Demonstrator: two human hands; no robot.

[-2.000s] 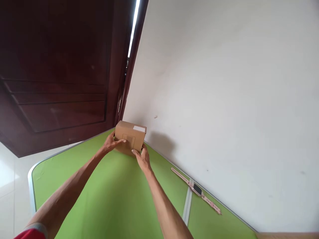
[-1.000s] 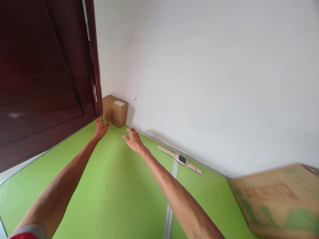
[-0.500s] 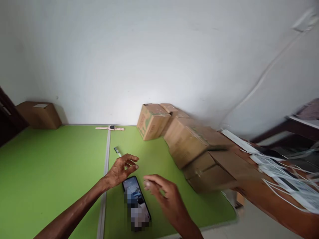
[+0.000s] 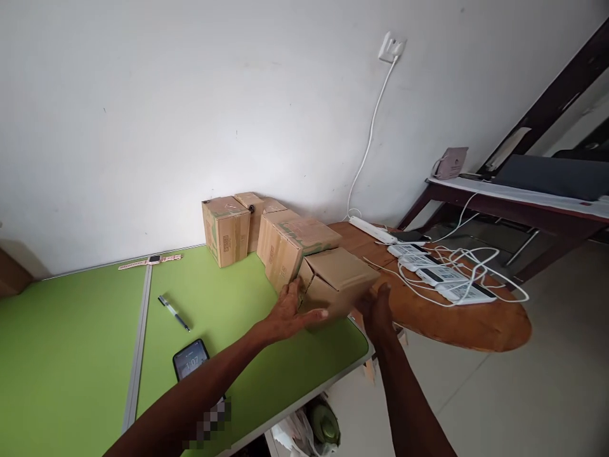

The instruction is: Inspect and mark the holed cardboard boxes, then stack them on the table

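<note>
The nearest cardboard box (image 4: 340,273) sits at the right end of the row on the green table, its flaps folded over. My left hand (image 4: 285,315) grips its left side, fingers reaching into the gap by the neighbouring box and thumb stretched along the front. Against its right end, my right hand (image 4: 375,310) presses with the thumb up; those fingertips are partly hidden and blurred. Between them, both hands hold the box. Under my left forearm lies a black phone (image 4: 191,359), screen lit and partly covered.
More cardboard boxes (image 4: 280,251) stand along the wall. A pen (image 4: 174,313) and a pink-strapped watch (image 4: 155,259) lie on the green table (image 4: 61,343). Right of it, a round wooden table (image 4: 499,327) bears white devices (image 4: 442,279) and tangled cables. Below is a plastic bag (image 4: 295,435).
The view has swung right. Both hands have left the space above the phone, moved right, and closed around the nearest cardboard box.
</note>
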